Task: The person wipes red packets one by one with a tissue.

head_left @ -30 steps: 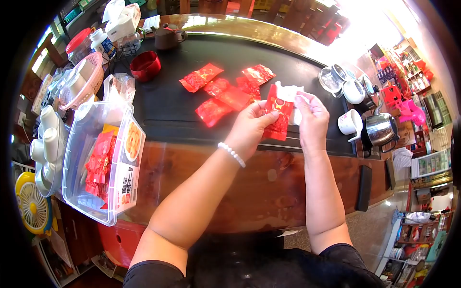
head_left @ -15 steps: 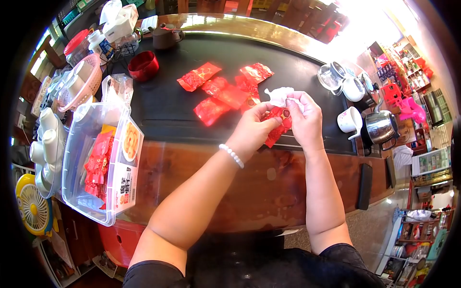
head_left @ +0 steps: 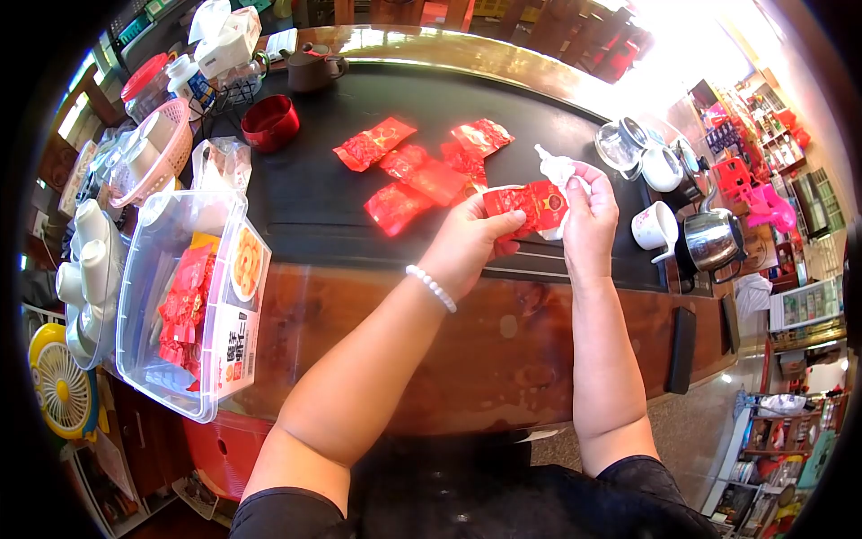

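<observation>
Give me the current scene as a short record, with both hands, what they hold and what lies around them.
left hand: pinches red packet
right hand: grips crumpled white tissue, at the packet's right end
black tray: several loose red packets, beyond the left hand
far left of tray: red bowl; dark teapot beyond it
left: clear bin, more red packets inside
right: white cup beside metal kettle
</observation>
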Available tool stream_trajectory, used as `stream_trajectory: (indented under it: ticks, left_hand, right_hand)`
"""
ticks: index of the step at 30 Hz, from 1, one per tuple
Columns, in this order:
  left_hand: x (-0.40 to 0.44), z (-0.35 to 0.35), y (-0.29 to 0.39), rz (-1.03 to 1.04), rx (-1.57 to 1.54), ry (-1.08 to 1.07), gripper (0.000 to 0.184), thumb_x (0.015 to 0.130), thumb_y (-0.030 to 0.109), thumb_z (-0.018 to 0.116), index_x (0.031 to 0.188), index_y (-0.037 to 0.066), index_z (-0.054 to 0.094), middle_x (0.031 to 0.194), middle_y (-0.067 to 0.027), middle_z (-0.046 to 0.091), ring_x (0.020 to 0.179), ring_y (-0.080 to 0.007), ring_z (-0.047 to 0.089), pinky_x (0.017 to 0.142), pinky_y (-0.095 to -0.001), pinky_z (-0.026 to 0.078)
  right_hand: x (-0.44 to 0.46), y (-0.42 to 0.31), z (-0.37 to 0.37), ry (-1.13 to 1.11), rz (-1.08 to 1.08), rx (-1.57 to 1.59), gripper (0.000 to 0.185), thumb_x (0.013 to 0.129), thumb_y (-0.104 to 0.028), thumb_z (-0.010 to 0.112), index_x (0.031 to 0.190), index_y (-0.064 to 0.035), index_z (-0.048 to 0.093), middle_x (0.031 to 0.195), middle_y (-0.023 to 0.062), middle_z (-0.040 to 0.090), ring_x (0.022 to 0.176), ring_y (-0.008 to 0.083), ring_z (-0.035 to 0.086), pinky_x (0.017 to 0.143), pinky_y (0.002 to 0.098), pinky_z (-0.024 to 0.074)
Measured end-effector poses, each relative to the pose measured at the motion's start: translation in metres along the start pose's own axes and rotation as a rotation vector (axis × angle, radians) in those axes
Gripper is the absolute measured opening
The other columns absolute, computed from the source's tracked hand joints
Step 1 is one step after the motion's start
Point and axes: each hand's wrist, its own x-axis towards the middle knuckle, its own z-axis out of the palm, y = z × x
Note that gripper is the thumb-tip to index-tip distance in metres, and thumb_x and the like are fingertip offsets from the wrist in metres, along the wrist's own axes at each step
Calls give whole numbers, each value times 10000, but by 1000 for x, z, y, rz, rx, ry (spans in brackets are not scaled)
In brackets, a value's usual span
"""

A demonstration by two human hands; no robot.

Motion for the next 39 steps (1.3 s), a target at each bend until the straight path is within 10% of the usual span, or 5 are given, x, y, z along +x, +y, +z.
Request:
stream_trajectory:
  ticks: [6,13,27,32,39]
  left_hand:
    - [0,-1,-4,45,33,62,328,930,99,682,1252,94,623,1140,-11,696,985,-109,642,804,-282,494]
    - [3,-2,-14,200,161,13,257,930,84,684,1182,45,646,1090,-32,694,927,-93,637,782,-258,519]
    - [-5,2,5,-25,-162,-51,291,947,79,657,1231,119,608,1114,6,680,1022,-149,657,871,-341,532]
    - [-5,4,7,-41,-249,38,457,933,28,655,1359,97,505,1170,-62,660,1044,-187,661,906,-392,544]
    - [2,-1,-3,-5,-177,48,511,930,-12,634,1407,55,463,1216,-107,630,1087,-238,652,970,-425,534]
  right_hand:
    - [4,-17,-7,181,-20,-174,184,1019,-47,508,1158,18,608,1096,114,674,935,165,656,842,301,532]
    - [-24,-53,19,-357,-700,-434,121,963,-88,597,1015,-32,691,1091,128,692,1055,257,632,919,360,489]
    - [2,0,-4,-111,-212,-529,228,1011,-206,551,1004,-10,667,998,159,713,871,369,677,809,403,529]
    - [8,0,-9,120,171,32,217,1053,-268,531,1021,-65,602,750,-11,549,572,58,493,448,262,394]
    - [-8,-20,8,-1,-339,-175,184,959,-112,639,1124,-32,656,1191,155,564,1054,219,587,875,363,513]
